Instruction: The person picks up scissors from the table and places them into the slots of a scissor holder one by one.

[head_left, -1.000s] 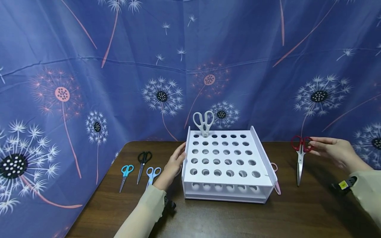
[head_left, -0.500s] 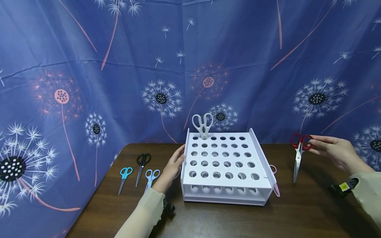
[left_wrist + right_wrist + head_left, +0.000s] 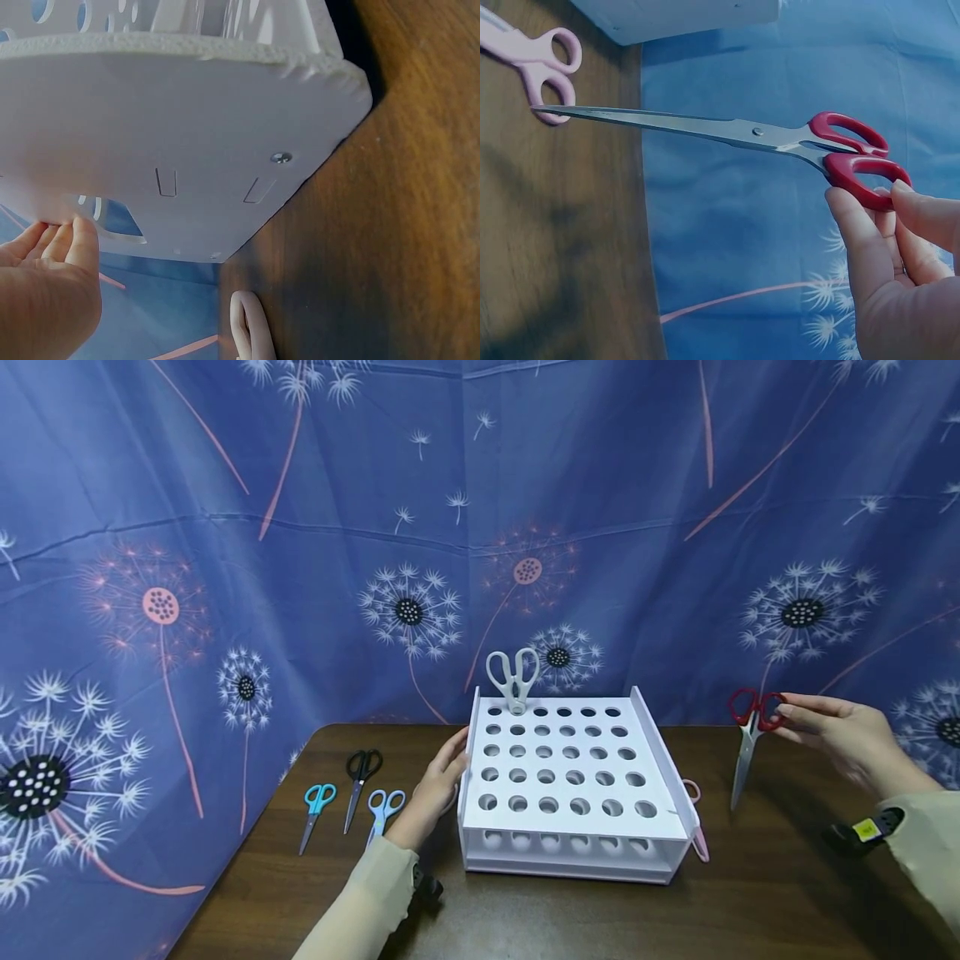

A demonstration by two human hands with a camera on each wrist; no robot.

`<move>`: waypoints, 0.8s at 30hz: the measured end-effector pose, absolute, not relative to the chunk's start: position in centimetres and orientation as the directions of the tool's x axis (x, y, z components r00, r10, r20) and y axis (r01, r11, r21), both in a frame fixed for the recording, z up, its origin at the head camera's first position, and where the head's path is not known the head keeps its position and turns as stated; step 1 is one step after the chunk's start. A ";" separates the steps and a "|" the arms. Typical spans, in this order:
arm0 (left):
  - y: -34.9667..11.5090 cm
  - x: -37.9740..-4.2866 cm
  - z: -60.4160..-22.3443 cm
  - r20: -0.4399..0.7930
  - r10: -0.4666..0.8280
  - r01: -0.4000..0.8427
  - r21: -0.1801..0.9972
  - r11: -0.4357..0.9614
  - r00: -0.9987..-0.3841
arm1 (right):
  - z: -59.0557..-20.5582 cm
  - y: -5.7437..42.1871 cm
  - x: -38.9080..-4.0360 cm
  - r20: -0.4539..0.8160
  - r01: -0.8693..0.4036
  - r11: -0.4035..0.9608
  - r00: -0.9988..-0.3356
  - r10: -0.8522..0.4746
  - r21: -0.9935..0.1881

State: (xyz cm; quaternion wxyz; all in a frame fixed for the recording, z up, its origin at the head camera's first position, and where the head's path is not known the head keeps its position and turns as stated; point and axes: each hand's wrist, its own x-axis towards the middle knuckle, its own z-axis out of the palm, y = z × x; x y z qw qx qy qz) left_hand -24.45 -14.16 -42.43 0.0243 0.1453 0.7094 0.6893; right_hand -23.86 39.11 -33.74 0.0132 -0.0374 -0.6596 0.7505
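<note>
Red-handled scissors (image 3: pixel 748 737) hang from my right hand (image 3: pixel 847 735), whose thumb and fingers pinch one handle loop. Their blades are shut and tilt down to the left, above the table. In the right wrist view, the red scissors (image 3: pixel 757 135) show a long pointed silver blade. My left hand (image 3: pixel 431 785) touches the left side panel of a white rack (image 3: pixel 570 789) full of round holes. In the left wrist view, its fingertips (image 3: pixel 84 236) rest on that panel beside a cut-out. White-handled scissors (image 3: pixel 513 681) stand upright in a back-row hole.
On the left of the brown table (image 3: pixel 247 893) lie turquoise (image 3: pixel 318 802), black (image 3: pixel 362 772) and light-blue scissors (image 3: pixel 382 814). Pink scissors (image 3: pixel 699 831) lie against the rack's right side. A pale pink handle loop (image 3: pixel 251 326) shows by its left side. A blue patterned cloth (image 3: pixel 300 568) hangs behind.
The red scissors have risen slightly, and their tip has swung up and to the left. My left hand has stayed on the rack. The head view has shifted a little.
</note>
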 end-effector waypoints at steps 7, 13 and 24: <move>-14.2 -24.4 -42.4 0.152 0.246 0.158 0.988 0.002 -0.957 | -33.2 38.4 -24.0 0.003 -0.012 -0.074 -0.993 0.115 -0.997; -14.2 -24.5 -42.5 0.152 0.241 0.159 0.987 0.009 -0.959 | -32.9 38.0 -24.0 0.037 -0.051 -0.096 -0.990 0.138 -0.994; -14.0 -24.3 -42.5 0.167 0.240 0.172 0.985 0.001 -0.956 | -32.6 37.4 -23.5 0.039 -0.079 -0.181 -0.976 0.213 -0.980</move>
